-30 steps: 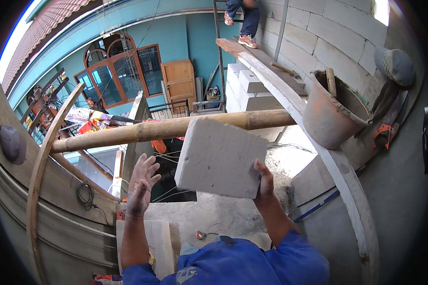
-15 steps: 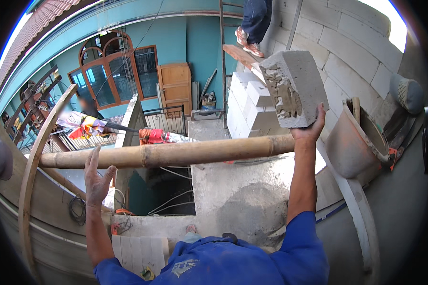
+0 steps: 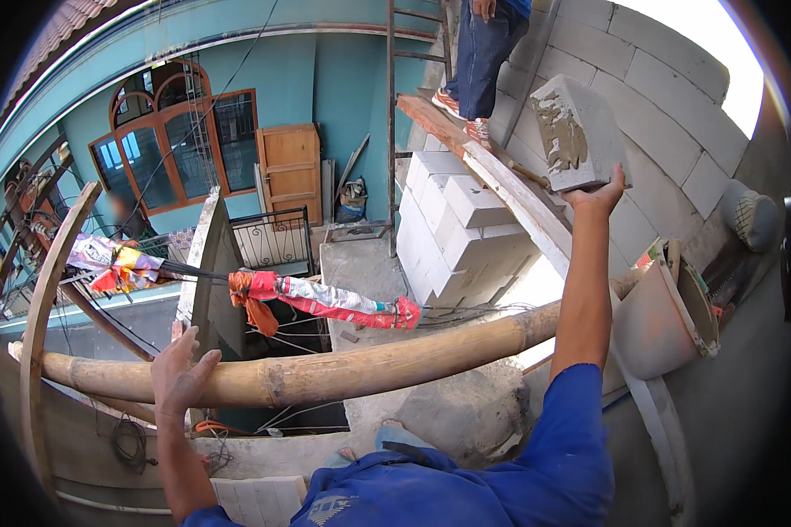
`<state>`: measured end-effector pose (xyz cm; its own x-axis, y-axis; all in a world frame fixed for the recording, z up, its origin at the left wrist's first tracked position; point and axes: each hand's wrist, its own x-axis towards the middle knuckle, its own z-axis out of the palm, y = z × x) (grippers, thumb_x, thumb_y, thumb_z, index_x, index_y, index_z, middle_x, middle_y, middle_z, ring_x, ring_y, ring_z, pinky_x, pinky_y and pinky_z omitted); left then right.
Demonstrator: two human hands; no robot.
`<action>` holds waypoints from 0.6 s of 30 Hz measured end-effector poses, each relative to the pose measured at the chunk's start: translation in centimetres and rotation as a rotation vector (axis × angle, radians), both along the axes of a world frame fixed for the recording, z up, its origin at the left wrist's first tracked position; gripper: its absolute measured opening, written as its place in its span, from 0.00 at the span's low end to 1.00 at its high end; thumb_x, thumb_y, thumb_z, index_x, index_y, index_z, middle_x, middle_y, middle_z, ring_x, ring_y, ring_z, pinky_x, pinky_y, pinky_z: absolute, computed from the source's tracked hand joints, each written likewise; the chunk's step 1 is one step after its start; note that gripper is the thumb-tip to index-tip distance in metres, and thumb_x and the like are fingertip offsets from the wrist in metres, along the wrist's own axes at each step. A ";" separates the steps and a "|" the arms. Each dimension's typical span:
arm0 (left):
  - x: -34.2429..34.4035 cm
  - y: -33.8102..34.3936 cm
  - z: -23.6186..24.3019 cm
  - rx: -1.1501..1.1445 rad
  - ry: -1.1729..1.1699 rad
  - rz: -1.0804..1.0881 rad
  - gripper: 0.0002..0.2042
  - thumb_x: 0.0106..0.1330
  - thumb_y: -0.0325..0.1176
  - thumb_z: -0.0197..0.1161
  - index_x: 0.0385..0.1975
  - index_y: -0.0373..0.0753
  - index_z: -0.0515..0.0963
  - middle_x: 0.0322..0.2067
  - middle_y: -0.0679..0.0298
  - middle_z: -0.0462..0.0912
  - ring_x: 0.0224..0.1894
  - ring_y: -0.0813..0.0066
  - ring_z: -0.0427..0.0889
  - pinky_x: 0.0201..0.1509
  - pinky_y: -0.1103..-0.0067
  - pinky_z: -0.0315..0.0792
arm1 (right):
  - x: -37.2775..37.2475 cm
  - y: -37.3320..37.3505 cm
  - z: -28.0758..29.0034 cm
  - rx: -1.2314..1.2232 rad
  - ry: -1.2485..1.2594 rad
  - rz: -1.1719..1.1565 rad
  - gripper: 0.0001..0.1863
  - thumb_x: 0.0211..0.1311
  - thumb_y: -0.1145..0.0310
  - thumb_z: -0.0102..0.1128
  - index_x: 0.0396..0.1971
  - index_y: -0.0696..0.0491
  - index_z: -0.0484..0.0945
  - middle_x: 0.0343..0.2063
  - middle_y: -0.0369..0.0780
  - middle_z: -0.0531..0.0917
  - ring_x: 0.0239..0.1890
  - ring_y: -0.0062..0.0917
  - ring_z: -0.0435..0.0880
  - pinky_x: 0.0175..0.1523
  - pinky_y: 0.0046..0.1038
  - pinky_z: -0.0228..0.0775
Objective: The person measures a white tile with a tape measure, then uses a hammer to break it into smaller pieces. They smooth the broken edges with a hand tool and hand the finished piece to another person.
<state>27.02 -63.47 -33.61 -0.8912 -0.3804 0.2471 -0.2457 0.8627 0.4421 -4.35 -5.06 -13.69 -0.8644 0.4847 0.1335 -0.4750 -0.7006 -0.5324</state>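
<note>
My right hand (image 3: 598,195) is raised with the arm stretched out. It grips a light concrete block (image 3: 599,145) by its lower edge. Rough wet mortar (image 3: 561,132) covers the block's left face. On the left, my left hand (image 3: 181,376) is open, thumb apart from the fingers, in front of a thick bamboo pole (image 3: 351,373); whether it presses on the pole I cannot tell. The pole runs across in front of me, passing behind my right forearm.
A person in jeans (image 3: 477,66) stands on a plank (image 3: 510,193) beside the block wall (image 3: 650,97). White blocks (image 3: 448,220) are stacked below. A mortar bucket (image 3: 659,321) hangs or stands at right. Past the pole, a dark opening (image 3: 299,417) drops beside the concrete ledge. Wrapped cables (image 3: 334,299) cross there.
My right hand has carried the block up and farther away, toward the wall and the person on the plank. The view has shifted, and my left hand now overlaps the bamboo pole more.
</note>
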 end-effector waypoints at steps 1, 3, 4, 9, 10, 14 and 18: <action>-0.2 0.8 0.3 0.071 -0.050 0.025 0.31 0.56 0.48 0.72 0.57 0.35 0.79 0.39 0.53 0.87 0.40 0.57 0.86 0.47 0.69 0.77 | -0.8 0.5 0.7 0.001 -0.040 -0.036 0.40 0.60 0.40 0.57 0.70 0.43 0.64 0.68 0.41 0.68 0.70 0.44 0.66 0.68 0.62 0.54; 0.0 0.9 0.0 0.107 -0.062 0.034 0.30 0.56 0.46 0.73 0.58 0.36 0.79 0.37 0.56 0.88 0.36 0.61 0.86 0.43 0.70 0.77 | -4.2 2.4 1.0 -0.010 -0.018 -0.013 0.41 0.60 0.40 0.57 0.71 0.42 0.63 0.68 0.40 0.69 0.70 0.42 0.66 0.68 0.63 0.51; -0.6 0.7 0.3 0.116 -0.054 0.034 0.30 0.56 0.44 0.73 0.58 0.37 0.79 0.36 0.57 0.88 0.34 0.63 0.86 0.42 0.71 0.77 | -6.0 2.6 1.4 -0.011 -0.037 -0.027 0.41 0.59 0.39 0.58 0.71 0.41 0.63 0.68 0.40 0.69 0.70 0.42 0.66 0.68 0.63 0.51; -0.8 0.0 -0.4 0.108 -0.029 0.131 0.28 0.58 0.39 0.72 0.58 0.34 0.78 0.30 0.61 0.87 0.27 0.68 0.83 0.38 0.71 0.76 | -11.7 3.5 1.3 -0.042 -0.122 -0.020 0.40 0.55 0.40 0.63 0.67 0.40 0.67 0.67 0.38 0.71 0.69 0.41 0.68 0.67 0.63 0.51; -0.6 -0.7 -1.1 0.132 0.006 0.148 0.28 0.58 0.39 0.72 0.58 0.33 0.78 0.30 0.60 0.87 0.27 0.68 0.83 0.38 0.71 0.76 | -12.6 3.5 1.2 -0.035 -0.130 -0.035 0.40 0.55 0.40 0.63 0.67 0.41 0.67 0.67 0.38 0.72 0.68 0.42 0.69 0.67 0.62 0.52; -2.3 0.1 -0.9 0.240 0.051 0.219 0.27 0.58 0.37 0.72 0.57 0.31 0.78 0.29 0.57 0.87 0.28 0.68 0.83 0.37 0.71 0.75 | -16.1 5.9 0.4 -0.071 -0.097 -0.016 0.40 0.56 0.42 0.64 0.66 0.44 0.68 0.65 0.39 0.73 0.66 0.43 0.71 0.68 0.60 0.55; -2.2 0.4 -0.7 0.171 0.053 0.275 0.27 0.58 0.36 0.72 0.57 0.31 0.79 0.28 0.55 0.86 0.29 0.67 0.83 0.37 0.70 0.74 | -18.5 5.9 -0.8 -0.122 -0.097 0.006 0.41 0.55 0.43 0.65 0.67 0.44 0.67 0.66 0.40 0.73 0.67 0.44 0.71 0.67 0.62 0.55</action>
<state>24.79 -63.05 -34.29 -0.7371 -0.6448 0.2020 -0.4318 0.6794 0.5932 -22.89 0.82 -14.53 -0.8731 0.4874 -0.0099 -0.4217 -0.7653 -0.4863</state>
